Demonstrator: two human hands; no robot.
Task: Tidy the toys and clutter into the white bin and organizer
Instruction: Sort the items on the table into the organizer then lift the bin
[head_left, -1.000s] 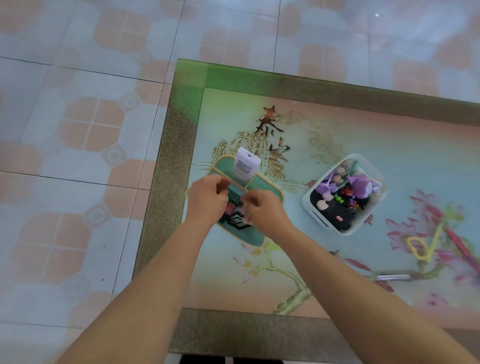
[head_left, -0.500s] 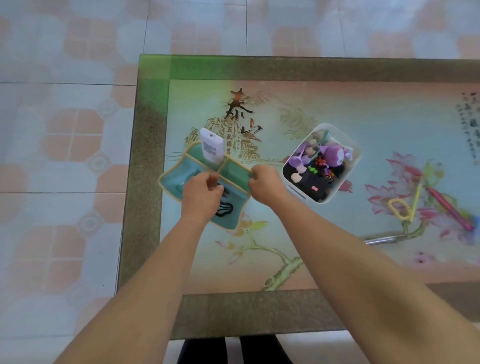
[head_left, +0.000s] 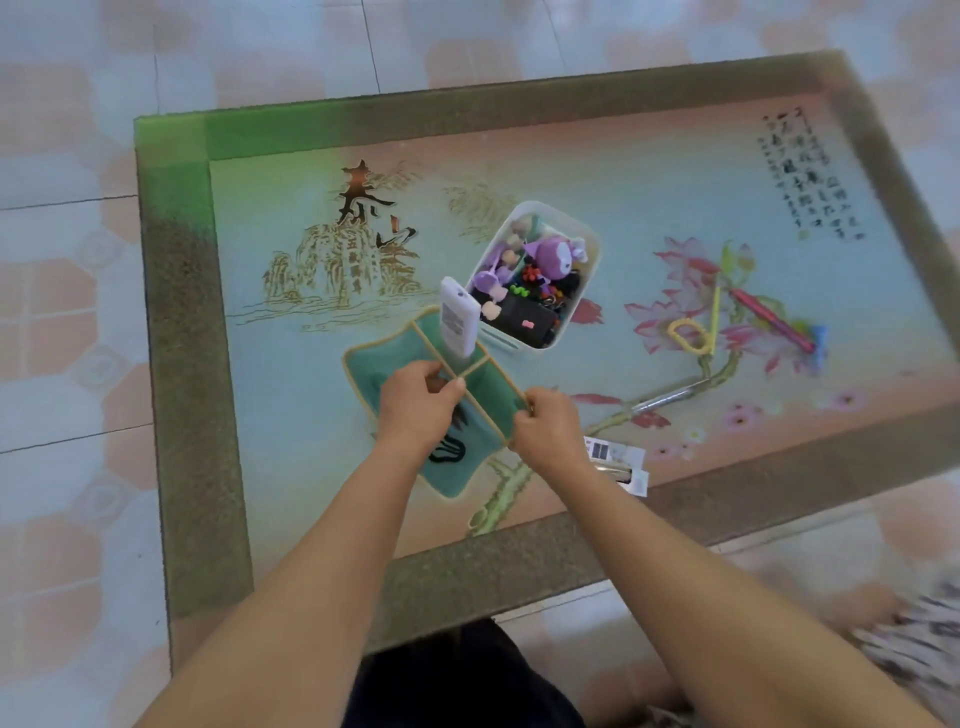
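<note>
While both hands grip the teal organizer (head_left: 395, 358) – left hand (head_left: 418, 410) its divider, right hand (head_left: 545, 431) its rim

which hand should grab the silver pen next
Right. The right hand pinches the organizer rim on the side facing the pen, which lies further right. The left hand would have to cross over.

1. The organizer (head_left: 400, 364) sits on the bench (head_left: 649, 171), near its front edge, left of centre.
2. A remote (head_left: 458, 323) stands in the organizer's far compartment.
3. The bin (head_left: 584, 291) sits just behind and right of the organizer, with toys (head_left: 556, 254) in it.
4. Well to the right lie a loop (head_left: 688, 336) and a stick (head_left: 769, 318).
5. A pen (head_left: 670, 397) lies between them and the front edge.
6. Tags (head_left: 615, 460) lie near the front edge.
</note>
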